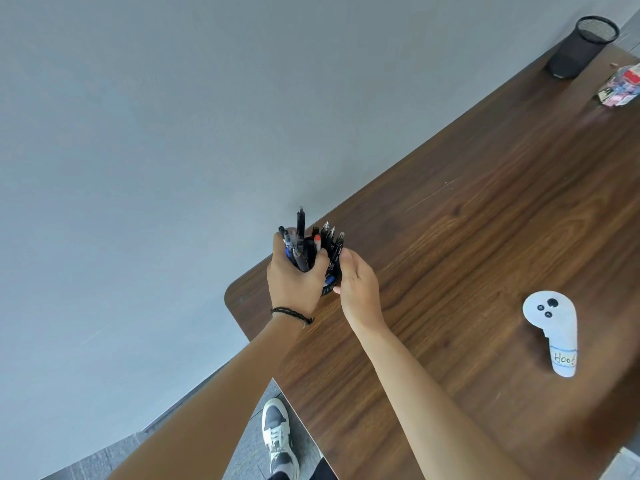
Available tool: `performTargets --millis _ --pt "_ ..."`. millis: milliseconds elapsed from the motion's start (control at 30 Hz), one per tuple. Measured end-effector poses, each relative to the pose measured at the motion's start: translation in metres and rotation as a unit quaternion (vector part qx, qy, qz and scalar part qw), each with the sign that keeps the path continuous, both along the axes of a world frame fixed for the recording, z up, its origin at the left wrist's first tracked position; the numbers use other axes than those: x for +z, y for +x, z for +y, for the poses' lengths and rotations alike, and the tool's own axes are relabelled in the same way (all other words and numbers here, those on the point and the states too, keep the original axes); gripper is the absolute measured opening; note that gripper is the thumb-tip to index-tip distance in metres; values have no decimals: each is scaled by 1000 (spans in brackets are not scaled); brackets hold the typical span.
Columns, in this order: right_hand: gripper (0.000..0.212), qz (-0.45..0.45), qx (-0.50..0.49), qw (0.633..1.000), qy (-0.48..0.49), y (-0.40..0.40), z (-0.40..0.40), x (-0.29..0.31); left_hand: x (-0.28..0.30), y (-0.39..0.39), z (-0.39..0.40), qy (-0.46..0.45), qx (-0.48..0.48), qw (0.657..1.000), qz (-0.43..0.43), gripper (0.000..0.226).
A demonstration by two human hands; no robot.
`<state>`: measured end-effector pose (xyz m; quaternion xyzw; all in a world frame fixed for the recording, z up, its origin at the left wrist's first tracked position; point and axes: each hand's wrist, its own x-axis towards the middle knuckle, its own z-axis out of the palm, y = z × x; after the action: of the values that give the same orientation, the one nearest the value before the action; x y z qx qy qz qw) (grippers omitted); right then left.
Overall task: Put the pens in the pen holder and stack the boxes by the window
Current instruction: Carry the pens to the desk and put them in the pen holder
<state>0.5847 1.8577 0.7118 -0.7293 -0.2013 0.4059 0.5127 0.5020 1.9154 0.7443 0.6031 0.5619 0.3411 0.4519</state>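
Both hands work at the table's (450,271) nine o'clock corner: the left hand (294,282) clamps the pens (304,244), the right hand (356,289) grips the pen holder (330,289). Best lower them together, holder steadied.

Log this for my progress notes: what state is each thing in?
Bundle of dark pens: gripped upright by left hand.
Right hand: pinching pens from the side.
Black mesh pen holder: upright, apparently empty.
White handheld controller: lying flat on the brown wooden table.
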Motion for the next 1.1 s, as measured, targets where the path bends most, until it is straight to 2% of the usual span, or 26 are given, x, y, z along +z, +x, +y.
performTargets --millis 133,267,433,600,833,1000,1100 --pt "42 0 -10 1000 -13 -5 3 2 1 -7 -1 20 -32 999 20 35" --pt "44 -22 -31 999 -26 -8 2 3 -5 -9 -5 13 -56 998 4 31" --pt "47 -15 -59 998 -35 -13 6 5 -2 -13 -4 -21 -73 997 -33 52" --pt "38 -17 -102 995 -15 -10 4 17 11 -21 3 -18 -72 997 -25 47" --pt "35 -25 -122 990 58 -7 4 87 64 -26 3 76 -84 993 33 49" --pt "30 -18 -129 985 112 -1 8 154 122 -4 -1 102 -82 991 -14 45" --pt "30 -50 -127 980 145 5 1 193 161 16 -8 99 -85 989 -63 38"
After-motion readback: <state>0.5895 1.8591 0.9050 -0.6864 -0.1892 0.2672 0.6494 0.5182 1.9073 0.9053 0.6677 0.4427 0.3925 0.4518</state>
